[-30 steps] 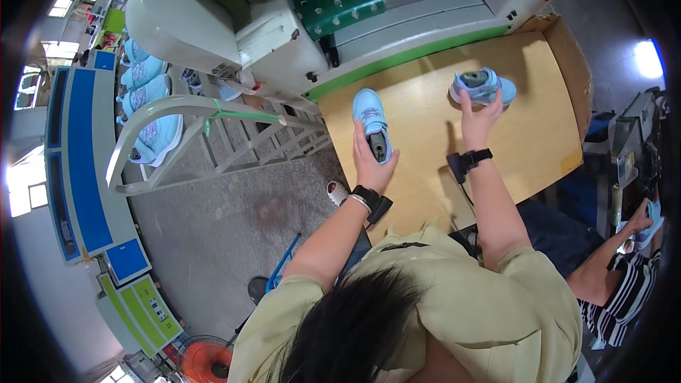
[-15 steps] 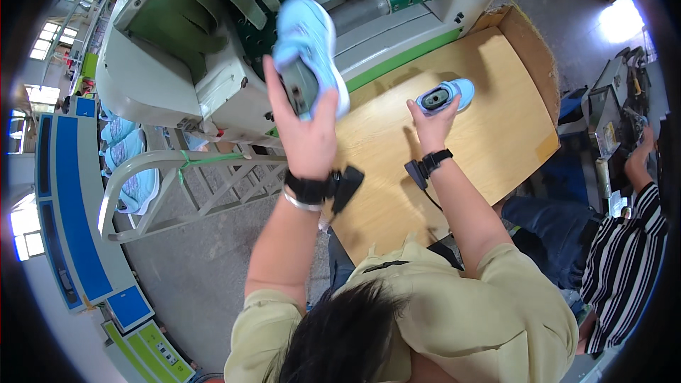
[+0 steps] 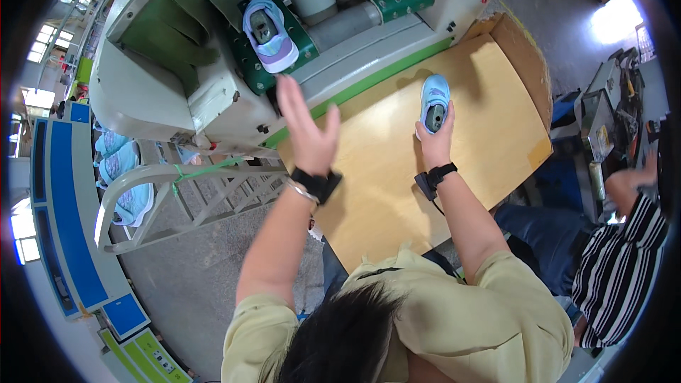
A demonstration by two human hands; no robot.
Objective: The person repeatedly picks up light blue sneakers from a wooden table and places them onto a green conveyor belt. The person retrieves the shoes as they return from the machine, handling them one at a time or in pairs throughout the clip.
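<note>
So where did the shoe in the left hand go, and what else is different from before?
The left hand lifted its shoe up off the table and let it go onto the green belt of the machine; that hand is now open and empty. The right hand stayed on the blue shoe on the table the whole time.

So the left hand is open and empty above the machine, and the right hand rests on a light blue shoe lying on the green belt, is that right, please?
Not quite: in the head view the right hand holds the light blue shoe on the wooden table, not the green belt. The left hand is open and empty.
</note>
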